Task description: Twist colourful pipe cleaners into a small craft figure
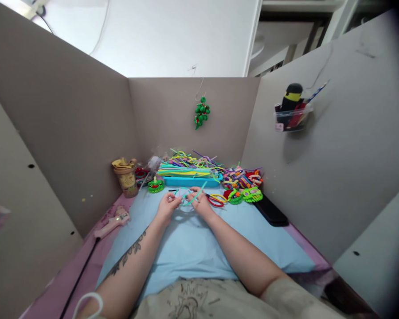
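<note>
a teal pipe cleaner (190, 195) is bent into a loop between the two hands, just above the light blue mat (193, 248), one end sticking up to the right toward the tray. the left hand (168, 207) pinches its left part with fingertips pressed together; the right hand (201, 203) pinches the right part the same way. both forearms reach in from the bottom edge, the left one tattooed.

the mat lies over a pink table surface (69, 274), closed in on three sides by grey cardboard walls (86, 133). above the walls show a white ceiling and pale furniture of the room.

just behind the hands stands a blue tray (191, 181) heaped with coloured pipe cleaners (186, 166). right of the hands lie red-handled scissors (215, 201), touching the mat, then green and multicoloured finished pieces (244, 188) and a black phone-like slab (271, 212) along the right wall. left of the tray sit a small green piece (156, 185) and a plastic cup (126, 177). a pink glue gun (111, 225) lies at the left edge with its black cord running toward the viewer. a green beaded ornament (201, 113) hangs on the back wall, and a clear holder (291, 116) with tools is stuck on the right wall. nothing lies between the hands and the tray.
</note>
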Demonstrator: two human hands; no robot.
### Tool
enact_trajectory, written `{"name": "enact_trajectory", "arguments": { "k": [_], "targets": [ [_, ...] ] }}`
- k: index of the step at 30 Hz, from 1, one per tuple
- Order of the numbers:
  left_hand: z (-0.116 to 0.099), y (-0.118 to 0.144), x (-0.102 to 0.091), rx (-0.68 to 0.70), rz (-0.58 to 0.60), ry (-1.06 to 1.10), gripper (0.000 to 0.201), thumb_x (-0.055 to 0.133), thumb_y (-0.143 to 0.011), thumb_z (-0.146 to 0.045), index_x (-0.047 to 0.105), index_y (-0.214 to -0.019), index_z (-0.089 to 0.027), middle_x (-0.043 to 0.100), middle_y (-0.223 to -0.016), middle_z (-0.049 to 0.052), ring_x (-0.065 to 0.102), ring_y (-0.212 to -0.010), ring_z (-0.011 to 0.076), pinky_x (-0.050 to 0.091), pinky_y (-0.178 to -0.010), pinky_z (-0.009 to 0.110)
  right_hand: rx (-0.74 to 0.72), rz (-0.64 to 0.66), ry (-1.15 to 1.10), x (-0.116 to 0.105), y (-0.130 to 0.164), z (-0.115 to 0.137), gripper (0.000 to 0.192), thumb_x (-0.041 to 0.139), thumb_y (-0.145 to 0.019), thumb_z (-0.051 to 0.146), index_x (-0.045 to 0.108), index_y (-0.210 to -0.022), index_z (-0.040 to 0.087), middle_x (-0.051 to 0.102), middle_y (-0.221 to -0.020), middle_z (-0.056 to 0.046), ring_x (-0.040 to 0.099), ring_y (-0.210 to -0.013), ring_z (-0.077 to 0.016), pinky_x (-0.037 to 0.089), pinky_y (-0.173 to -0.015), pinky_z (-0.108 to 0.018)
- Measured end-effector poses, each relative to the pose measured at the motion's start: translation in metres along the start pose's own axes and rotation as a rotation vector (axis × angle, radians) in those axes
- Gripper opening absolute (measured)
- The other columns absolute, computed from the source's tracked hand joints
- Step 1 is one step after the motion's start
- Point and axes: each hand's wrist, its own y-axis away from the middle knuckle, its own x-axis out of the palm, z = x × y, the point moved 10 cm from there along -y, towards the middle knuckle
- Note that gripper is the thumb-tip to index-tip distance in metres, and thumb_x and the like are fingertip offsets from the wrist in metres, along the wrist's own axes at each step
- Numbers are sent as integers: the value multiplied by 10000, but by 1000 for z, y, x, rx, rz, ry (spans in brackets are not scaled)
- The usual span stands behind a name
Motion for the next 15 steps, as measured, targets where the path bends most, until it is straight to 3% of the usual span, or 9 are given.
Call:
{"name": "enact_trajectory", "arguments": {
  "k": [6,10,15],
  "targets": [
    [0,1,-5,5,-52,-31,417,774,-515,-332,449,-730,-183,595,-551,-33,556,-509,110,368,-501,199,-93,-132,27,-16,3,16,139,544,-780,247,672,-829,224,545,-959,-59,513,-953,-191,398,-879,-347],
    [0,1,-5,-7,-53,-21,430,782,-499,-325,444,-724,-183,588,-548,-38,560,-519,107,381,-520,201,-181,-114,64,-12,6,27,141,572,-760,220,683,-846,238,548,-957,-57,507,-934,-192,407,-865,-357],
    [-2,3,-1,0,-22,-19,426,776,-520,-312,433,-738,-185,577,-542,-52,522,-471,80,367,-495,187,-175,-80,67,-7,7,25,151,574,-768,238,687,-868,244,530,-988,-60,499,-959,-193,406,-876,-358]
  ]
}}
